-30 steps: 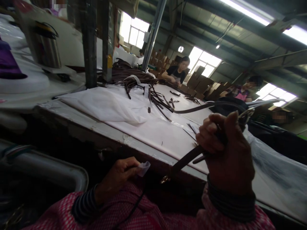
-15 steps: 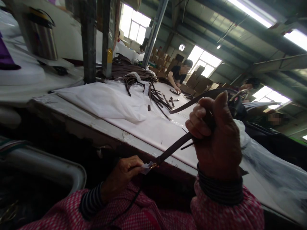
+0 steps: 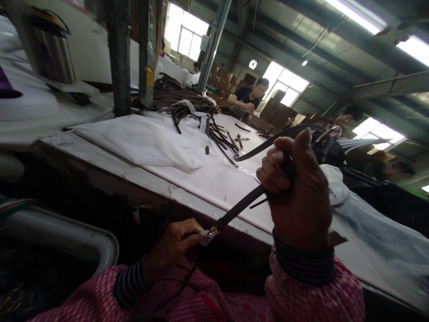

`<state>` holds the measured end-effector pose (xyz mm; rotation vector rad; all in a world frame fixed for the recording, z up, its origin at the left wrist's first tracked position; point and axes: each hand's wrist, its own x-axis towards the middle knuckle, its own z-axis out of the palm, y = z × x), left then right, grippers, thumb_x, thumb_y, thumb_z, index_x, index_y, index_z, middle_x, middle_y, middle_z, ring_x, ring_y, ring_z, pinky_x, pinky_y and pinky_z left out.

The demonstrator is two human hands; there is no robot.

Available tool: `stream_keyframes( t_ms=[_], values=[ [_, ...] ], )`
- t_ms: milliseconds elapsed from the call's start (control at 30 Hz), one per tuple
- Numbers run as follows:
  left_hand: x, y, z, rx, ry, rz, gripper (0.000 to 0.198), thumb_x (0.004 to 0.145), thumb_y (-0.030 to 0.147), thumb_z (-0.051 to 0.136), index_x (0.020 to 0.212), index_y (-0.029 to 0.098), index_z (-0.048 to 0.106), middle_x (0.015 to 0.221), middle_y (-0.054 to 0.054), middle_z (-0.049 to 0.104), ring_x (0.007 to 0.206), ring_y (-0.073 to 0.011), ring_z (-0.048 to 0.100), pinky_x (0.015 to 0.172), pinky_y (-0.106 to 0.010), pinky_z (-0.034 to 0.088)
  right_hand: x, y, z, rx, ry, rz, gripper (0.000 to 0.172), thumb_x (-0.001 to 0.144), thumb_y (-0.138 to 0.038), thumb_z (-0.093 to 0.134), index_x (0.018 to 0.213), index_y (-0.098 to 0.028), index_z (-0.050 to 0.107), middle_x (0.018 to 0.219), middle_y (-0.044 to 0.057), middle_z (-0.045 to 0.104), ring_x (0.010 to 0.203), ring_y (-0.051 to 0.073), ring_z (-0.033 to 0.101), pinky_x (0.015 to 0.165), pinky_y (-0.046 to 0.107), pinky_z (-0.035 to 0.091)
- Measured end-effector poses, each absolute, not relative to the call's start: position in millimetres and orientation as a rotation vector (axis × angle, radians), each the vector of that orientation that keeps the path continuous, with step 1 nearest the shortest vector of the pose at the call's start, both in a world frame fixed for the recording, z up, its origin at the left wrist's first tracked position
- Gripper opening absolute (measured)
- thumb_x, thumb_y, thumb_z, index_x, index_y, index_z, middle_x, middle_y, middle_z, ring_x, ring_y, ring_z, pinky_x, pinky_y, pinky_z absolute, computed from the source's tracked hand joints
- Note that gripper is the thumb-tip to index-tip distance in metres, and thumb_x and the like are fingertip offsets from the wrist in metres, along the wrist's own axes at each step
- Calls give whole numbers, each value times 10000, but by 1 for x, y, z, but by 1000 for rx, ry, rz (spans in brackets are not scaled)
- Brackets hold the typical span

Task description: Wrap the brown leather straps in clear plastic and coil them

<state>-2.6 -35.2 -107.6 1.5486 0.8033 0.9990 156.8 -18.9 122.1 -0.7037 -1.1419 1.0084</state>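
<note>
A dark brown belt (image 3: 240,208) slants up between my two hands in front of the table edge. My right hand (image 3: 301,197), raised and closed, wraps round the strap, and part of the belt arcs out beyond the fingers. A thin dark piece sticks out below that fist. Low at the left, my left hand (image 3: 176,241) pinches a small white piece of wrapping (image 3: 207,239) at the belt's gold-coloured buckle (image 3: 213,231). How far the wrapping covers the buckle I cannot tell. A thin dark strip hangs below the left hand over the pink checked clothing.
The white-covered table (image 3: 187,190) carries a heap of dark belts (image 3: 187,96) and loose straps. Clear plastic sheeting (image 3: 378,237) lies at the right. A grey tub (image 3: 77,232) stands low left. Metal posts (image 3: 119,62) rise at the table's far left. A person (image 3: 251,96) works across the table.
Both hands keep their hold on the belt, nearly still. The view has shifted slightly. The person across the table has raised their hands from the tabletop.
</note>
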Motion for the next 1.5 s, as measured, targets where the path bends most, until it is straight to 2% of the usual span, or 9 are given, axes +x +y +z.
stream_keyframes(
  t_ms=[433, 533, 700, 867, 967, 1133, 1300, 1367, 1500],
  values=[
    [10, -30, -69, 1123, 565, 897, 258, 884, 387, 738, 855, 136, 793, 804, -46, 729, 767, -165, 631, 744, -251, 485, 169, -15, 119, -677, -1095, 1050, 292, 868, -449, 805, 791, -189, 697, 657, -51, 519, 429, 16, 298, 364, 162, 230],
    [8, -29, -61, 1126, 512, 895, 276, 896, 370, 726, 766, 130, 766, 752, -49, 713, 733, -167, 630, 734, -263, 487, 172, -13, 122, -652, -1051, 1113, 315, 857, -443, 818, 784, -166, 688, 642, -55, 516, 425, 13, 257, 359, 154, 212],
    [6, -28, -46, 1120, 497, 829, 300, 901, 381, 720, 758, 119, 758, 752, -75, 730, 728, -177, 646, 733, -272, 487, 175, -13, 129, -568, -1099, 1224, 302, 879, -409, 797, 754, -168, 665, 583, -79, 469, 403, 19, 170, 345, 157, 177],
    [8, -24, -23, 1109, 554, 769, 359, 853, 451, 772, 783, 100, 741, 659, -46, 672, 591, -124, 564, 584, -221, 424, 177, -16, 135, -513, -1161, 1271, 327, 921, -446, 740, 748, -177, 674, 556, -83, 455, 384, 18, 126, 341, 163, 145],
    [14, -23, -9, 1085, 533, 777, 371, 859, 477, 771, 823, 112, 719, 647, -24, 641, 539, -95, 510, 518, -196, 374, 179, -16, 139, -474, -1177, 1289, 324, 916, -453, 739, 763, -171, 693, 560, -79, 471, 382, 13, 139, 343, 161, 150],
    [39, -15, 15, 989, 426, 846, 357, 889, 477, 745, 781, 157, 632, 671, -13, 648, 584, -101, 541, 553, -193, 402, 183, -16, 141, -440, -1186, 1204, 360, 851, -492, 803, 792, -152, 700, 583, -73, 505, 387, 2, 192, 351, 158, 170],
    [62, -3, 29, 1180, 478, 906, 433, 900, 578, 673, 821, 152, 681, 721, -65, 724, 598, -135, 591, 582, -226, 432, 195, -14, 134, -547, -1014, 1085, 384, 835, -494, 824, 852, -131, 699, 639, -54, 526, 432, 5, 276, 387, 157, 217],
    [68, -4, 29, 1258, 497, 951, 415, 830, 577, 736, 876, 167, 699, 774, -57, 739, 613, -147, 599, 589, -242, 450, 202, -13, 131, -562, -948, 1058, 381, 807, -475, 852, 864, -131, 699, 645, -58, 505, 448, 8, 281, 396, 156, 222],
    [77, -13, 19, 1417, 653, 1019, 385, 699, 395, 853, 1002, 213, 699, 868, -19, 728, 797, -201, 646, 680, -268, 498, 212, -15, 126, -571, -885, 1074, 374, 794, -459, 852, 929, -139, 714, 688, -43, 509, 483, 26, 325, 430, 163, 279]
  ],
)
